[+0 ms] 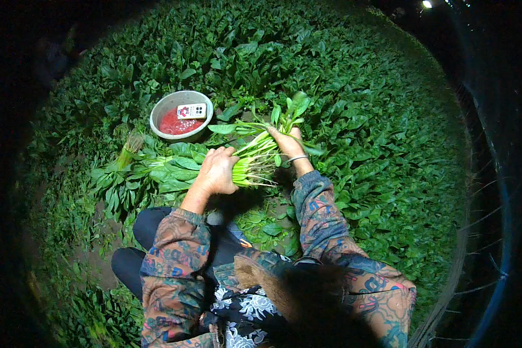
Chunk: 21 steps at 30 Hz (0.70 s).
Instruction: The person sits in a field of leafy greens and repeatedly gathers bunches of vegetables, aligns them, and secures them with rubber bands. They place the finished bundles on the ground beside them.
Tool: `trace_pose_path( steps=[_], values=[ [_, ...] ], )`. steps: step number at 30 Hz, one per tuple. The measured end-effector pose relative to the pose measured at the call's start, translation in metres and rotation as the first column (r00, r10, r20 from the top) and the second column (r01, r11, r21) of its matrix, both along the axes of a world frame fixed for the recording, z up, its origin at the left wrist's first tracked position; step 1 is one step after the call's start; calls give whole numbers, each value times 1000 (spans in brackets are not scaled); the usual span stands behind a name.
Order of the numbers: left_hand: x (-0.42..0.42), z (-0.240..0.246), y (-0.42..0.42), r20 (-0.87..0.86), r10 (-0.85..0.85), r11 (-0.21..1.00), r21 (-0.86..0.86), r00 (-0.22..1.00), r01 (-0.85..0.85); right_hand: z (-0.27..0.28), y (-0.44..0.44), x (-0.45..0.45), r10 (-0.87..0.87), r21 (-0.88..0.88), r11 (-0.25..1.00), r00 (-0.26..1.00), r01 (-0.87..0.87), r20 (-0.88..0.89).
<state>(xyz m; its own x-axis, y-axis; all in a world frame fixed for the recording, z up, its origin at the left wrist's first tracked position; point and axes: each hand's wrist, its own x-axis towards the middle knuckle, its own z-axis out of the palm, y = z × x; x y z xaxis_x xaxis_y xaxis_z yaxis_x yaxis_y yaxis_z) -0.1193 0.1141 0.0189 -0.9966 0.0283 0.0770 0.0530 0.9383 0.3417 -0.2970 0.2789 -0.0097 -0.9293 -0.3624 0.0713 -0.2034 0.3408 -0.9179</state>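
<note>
My left hand [217, 171] grips a bunch of spinach-like leafy greens [180, 171], its leaves pointing left and its pale roots right. Further right, my right hand [288, 142], with a bangle at the wrist, holds leafy stalks [261, 141] whose stems reach across to the bunch's root end. The tips of those stalks look blurred. Beyond my left hand stands a pale round basin [155, 114] holding red bands or netting [172, 124] and a white phone-like object [192, 111].
Another bundle of greens [125, 161] lies at the left, roots up. Dense leafy plants [365, 117] grow beyond and to the right. Loose leaves [272, 229] lie on soil near my legs [152, 226]. A curved blue edge [502, 274] runs along the far right.
</note>
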Motion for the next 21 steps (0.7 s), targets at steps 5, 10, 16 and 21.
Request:
trace_pose_path(
  steps=[5,10,16,21],
  values=[
    [0,-4,-1,-106,-3,1000,-6,994,2,-9,7,-7,111,328,939,814,102,-570],
    [0,-6,-3,-190,-21,1000,6,982,23,-42,22,-49,-283,-162,955,926,248,-250],
    [9,-4,-17,-26,45,994,-102,999,-48,-19,65,-82,353,603,742,935,-294,23],
    [5,-5,-3,-152,-42,989,-145,987,20,8,27,-57,429,18,864,754,-503,497]
  ],
)
